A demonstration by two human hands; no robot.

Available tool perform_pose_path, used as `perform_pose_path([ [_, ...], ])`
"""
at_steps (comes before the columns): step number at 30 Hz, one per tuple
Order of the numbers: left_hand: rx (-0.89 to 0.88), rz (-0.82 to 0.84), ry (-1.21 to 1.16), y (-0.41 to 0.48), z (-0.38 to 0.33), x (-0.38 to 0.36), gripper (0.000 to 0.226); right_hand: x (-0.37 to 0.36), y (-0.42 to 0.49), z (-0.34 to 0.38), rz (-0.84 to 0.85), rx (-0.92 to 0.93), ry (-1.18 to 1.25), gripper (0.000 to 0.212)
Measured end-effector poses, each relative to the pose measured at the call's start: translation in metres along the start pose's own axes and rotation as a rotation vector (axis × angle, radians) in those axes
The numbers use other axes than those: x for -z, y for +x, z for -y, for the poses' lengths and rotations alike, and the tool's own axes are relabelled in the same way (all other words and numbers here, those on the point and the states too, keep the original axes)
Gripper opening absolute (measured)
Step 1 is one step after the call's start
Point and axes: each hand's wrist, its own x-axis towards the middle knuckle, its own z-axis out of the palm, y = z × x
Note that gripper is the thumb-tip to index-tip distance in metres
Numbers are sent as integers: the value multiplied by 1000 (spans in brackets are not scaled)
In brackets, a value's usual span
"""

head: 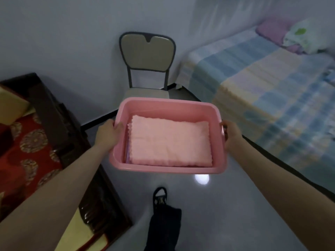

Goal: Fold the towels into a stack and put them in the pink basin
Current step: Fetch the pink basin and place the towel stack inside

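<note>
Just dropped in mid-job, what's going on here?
A person holds the pink basin off the floor, left hand gripping its left rim, right hand its right handle. Folded pink towels lie stacked inside it. A chair stands ahead, a bed to the right.

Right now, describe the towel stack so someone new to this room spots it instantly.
Between the dark wooden bench and the checked bed, before the chair, the left hand and right hand hold a pink basin by its ends. The towel stack lies flat inside. Unlike the hard glossy basin, it is soft, paler pink, with scalloped edges.
</note>
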Motion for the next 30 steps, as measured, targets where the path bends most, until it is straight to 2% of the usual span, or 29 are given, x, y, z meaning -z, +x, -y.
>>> perform_pose_path([
  [6, 100, -3, 27, 131, 12, -21, 34, -117, 86, 50, 31, -15, -96, 14],
  [9, 147, 35, 16, 205, 23, -35, 42, -181, 141, 77, 23, -29, -139, 14],
  [11, 187, 88, 7, 249, 31, -44, 41, -223, 177, 91, 37, 21, -161, 14],
  [15, 265, 161, 17, 328, 36, -66, 33, -298, 247, 107, 111, 133, -291, 30],
  [17, 317, 208, 13, 358, 38, -77, 30, -327, 277, 112, 123, 169, -404, 32],
  [19, 362, 237, 11, 391, 49, -93, 37, -357, 311, 117, 127, 200, -530, 34],
  [21, 402, 243, 7, 417, 58, -109, 30, -386, 339, 122, 124, 223, -626, 34],
  [24, 488, 230, 22, 451, 70, -135, 15, -430, 381, 123, 152, 200, -720, 33],
  [30, 626, 220, 18, 489, 100, -171, 13, -486, 441, 122, 251, 169, -803, 25],
])
